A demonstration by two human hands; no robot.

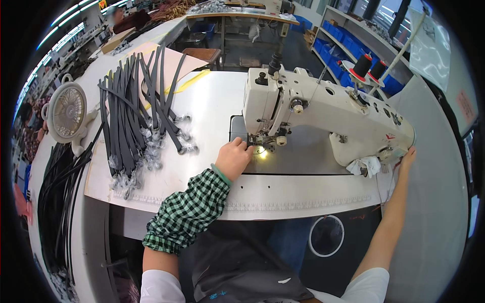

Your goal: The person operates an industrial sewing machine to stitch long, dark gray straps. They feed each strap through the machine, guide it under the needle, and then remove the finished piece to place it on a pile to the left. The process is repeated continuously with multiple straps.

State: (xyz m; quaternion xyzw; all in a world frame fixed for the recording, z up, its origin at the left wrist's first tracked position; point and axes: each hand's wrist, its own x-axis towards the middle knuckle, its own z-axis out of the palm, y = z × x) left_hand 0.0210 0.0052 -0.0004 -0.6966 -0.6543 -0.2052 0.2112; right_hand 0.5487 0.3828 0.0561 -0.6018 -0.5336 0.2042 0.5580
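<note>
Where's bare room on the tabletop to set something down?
Bare: the tabletop between straps and machine; also its front strip, right of the sleeve. Crowded: the left part, with straps and fan, and the machine's needle end, where the left hand is.

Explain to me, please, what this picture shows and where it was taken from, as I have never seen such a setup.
There is no robot here: a person works with two bare hands, seen from a wide camera on their own head, so straight edges bend near the rim. The big pale machine is a sewing machine, with a light shining near its needle. The left hand is beside the needle area; whether its fingers grip anything is hard to tell. The right hand is at the machine's right end. On the white table, to the left, lies a pile of dark straps with clear-wrapped ends, and a small fan stands beyond them.
</note>
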